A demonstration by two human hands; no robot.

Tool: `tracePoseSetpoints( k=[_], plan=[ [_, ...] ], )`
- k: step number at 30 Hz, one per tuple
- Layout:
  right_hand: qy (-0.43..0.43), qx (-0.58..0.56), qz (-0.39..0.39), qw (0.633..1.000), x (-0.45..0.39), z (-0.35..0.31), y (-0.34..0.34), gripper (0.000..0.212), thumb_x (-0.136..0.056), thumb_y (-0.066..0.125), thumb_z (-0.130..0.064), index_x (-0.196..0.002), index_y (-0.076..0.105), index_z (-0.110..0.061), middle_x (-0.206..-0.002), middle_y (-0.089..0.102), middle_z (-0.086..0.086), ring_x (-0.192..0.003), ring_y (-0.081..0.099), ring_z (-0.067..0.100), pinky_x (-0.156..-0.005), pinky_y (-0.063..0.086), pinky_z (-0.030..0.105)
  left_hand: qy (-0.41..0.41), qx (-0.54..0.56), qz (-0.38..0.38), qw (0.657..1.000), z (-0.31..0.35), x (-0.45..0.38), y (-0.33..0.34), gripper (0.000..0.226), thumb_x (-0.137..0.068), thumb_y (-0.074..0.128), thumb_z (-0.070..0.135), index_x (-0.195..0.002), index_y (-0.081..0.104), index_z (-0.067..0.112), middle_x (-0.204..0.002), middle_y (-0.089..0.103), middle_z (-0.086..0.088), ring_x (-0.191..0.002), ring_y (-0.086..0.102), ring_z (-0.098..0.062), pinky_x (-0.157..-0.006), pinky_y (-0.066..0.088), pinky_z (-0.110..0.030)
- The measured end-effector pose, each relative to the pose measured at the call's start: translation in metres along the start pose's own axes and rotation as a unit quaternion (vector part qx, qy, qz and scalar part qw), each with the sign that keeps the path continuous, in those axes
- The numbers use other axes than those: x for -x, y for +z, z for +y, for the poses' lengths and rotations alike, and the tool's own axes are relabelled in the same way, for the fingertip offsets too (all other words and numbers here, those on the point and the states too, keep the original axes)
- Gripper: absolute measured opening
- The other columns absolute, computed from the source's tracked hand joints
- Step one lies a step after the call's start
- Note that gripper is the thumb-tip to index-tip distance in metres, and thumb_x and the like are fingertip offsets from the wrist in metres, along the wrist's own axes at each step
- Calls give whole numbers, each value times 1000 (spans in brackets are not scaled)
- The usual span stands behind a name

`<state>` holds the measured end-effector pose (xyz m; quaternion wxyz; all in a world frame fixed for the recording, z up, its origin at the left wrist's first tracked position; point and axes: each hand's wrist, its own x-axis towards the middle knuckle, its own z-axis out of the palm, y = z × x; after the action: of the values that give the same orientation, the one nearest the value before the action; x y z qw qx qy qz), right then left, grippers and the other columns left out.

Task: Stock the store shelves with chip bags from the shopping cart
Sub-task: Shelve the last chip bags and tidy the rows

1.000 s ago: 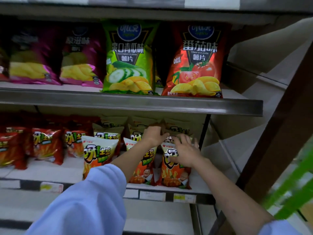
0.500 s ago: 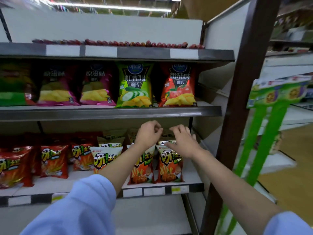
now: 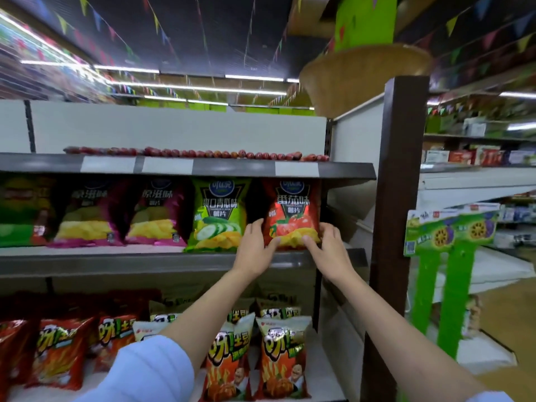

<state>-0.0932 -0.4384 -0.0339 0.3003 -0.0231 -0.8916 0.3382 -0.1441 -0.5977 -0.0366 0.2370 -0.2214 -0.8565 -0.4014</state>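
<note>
A shop aisle fills the view under a dark ceiling (image 3: pixel 203 30) strung with coloured pennants and lit by long strip lights (image 3: pixel 197 88). A shelving unit (image 3: pixel 179 127) with a pale back panel takes up the left and centre; a dark brown upright post (image 3: pixel 403 175) closes it off at 3 o'clock. Beyond the post, toward 3 o'clock, a further run of shelves (image 3: pixel 478 181) holds blurred boxed goods, and a green cardboard display stand (image 3: pixel 446 236) stands just beside the post. A woven basket (image 3: pixel 365 74) sits on top at 1 o'clock.

The top shelf (image 3: pixel 179 166) carries a row of small dark red items (image 3: pixel 203 153), too blurred to name. The middle shelf (image 3: pixel 145 261) holds upright chip bags: two magenta bags (image 3: pixel 121 216) at 9 o'clock, a green cucumber chip bag (image 3: pixel 219 216) near centre, and the red tomato chip bag (image 3: pixel 293 213) at the right end, just beside the green one. The bottom shelf (image 3: pixel 322 352), at 6 to 8 o'clock, holds red and orange snack bags (image 3: pixel 281 358) standing in rows.

Both bare forearms reach up from pale blue sleeves (image 3: pixel 150 369). The left hand (image 3: pixel 258 250) grasps the red tomato chip bag at its lower left edge, fingers curled against the side and thumb on the front. The right hand (image 3: pixel 330 250) grasps its lower right corner, thumb across the front, fingers wrapped round the edge. The bag stands upright on the middle shelf between the two hands.
</note>
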Motion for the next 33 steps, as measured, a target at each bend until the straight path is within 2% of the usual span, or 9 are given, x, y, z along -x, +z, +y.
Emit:
tracePoseSetpoints(
  k=[4, 7, 9, 12, 16, 20, 26, 30, 33],
  plan=[
    [45, -29, -27, 998, -25, 14, 2, 71, -98, 40, -49, -151, 17, -7, -155, 26, 16, -139, 35, 30, -110, 32, 41, -42, -10, -45, 998, -7, -15, 8, 76, -96, 53, 40, -151, 15, 4, -154, 26, -14, -142, 27, -26, -112, 24, -31],
    [56, -36, -51, 996, -36, 23, 10, 74, -97, 25, -59, -152, 14, -12, -153, 32, 16, -138, 36, 32, -113, 29, 47, -59, 0, -73, 996, -13, -28, 12, 85, -92, 54, 49, -151, 13, 3, -151, 33, -17, -137, 36, -29, -111, 33, -38],
    [43, 23, -64, 997, -40, 31, 20, 67, -98, 17, -56, -150, 16, -14, -148, 42, 12, -134, 41, 30, -111, 26, 44, -60, -20, -103, 993, -14, -34, 18, 91, -91, 51, 53, -152, 5, 4, -151, 35, -16, -135, 39, -29, -109, 36, -40],
    [22, 83, -33, 996, -39, 41, 32, 54, -102, 14, -47, -147, 22, -16, -141, 51, 8, -130, 46, 24, -104, 20, 35, -53, -137, -112, 983, -19, -38, 31, 91, -93, 39, 60, -152, -3, 4, -148, 40, -13, -130, 46, -28, -100, 42, -40],
    [28, 83, -12, 996, -41, 45, 35, 54, -102, 14, -47, -144, 28, -16, -139, 52, 7, -129, 46, 22, -99, 21, 31, -50, -232, -42, 971, -19, -33, 43, 86, -95, 33, 60, -151, 5, 1, -142, 48, -13, -126, 50, -26, -93, 43, -38],
    [31, 79, -9, 996, -44, 44, 35, 53, -102, 17, -47, -143, 31, -15, -138, 53, 7, -128, 47, 23, -97, 22, 32, -59, -228, -27, 972, -18, -35, 44, 84, -94, 37, 59, -150, 13, 1, -138, 51, -13, -125, 50, -26, -92, 43, -38],
    [52, 51, -28, 997, -46, 38, 27, 50, -103, 25, -44, -143, 31, -14, -138, 52, 7, -130, 45, 24, -105, 21, 33, -66, -208, -30, 975, -16, -34, 42, 77, -95, 40, 56, -146, 22, 2, -135, 52, -12, -123, 51, -27, -90, 44, -39],
    [70, 48, -35, 996, -47, 34, 24, 50, -103, 31, -41, -144, 31, -12, -139, 52, 9, -131, 44, 27, -106, 22, 35, -98, -200, -33, 974, -10, -36, 41, 77, -95, 42, 55, -145, 22, 1, -136, 51, -14, -123, 51, -29, -90, 44, -39],
    [85, 60, -29, 994, -48, 32, 25, 53, -102, 36, -40, -146, 27, -10, -142, 48, 11, -133, 43, 29, -108, 23, 37, -129, -166, -41, 977, -5, -38, 37, 84, -92, 52, 51, -148, 15, -1, -144, 40, -18, -131, 43, -31, -98, 41, -41]
  ],
)
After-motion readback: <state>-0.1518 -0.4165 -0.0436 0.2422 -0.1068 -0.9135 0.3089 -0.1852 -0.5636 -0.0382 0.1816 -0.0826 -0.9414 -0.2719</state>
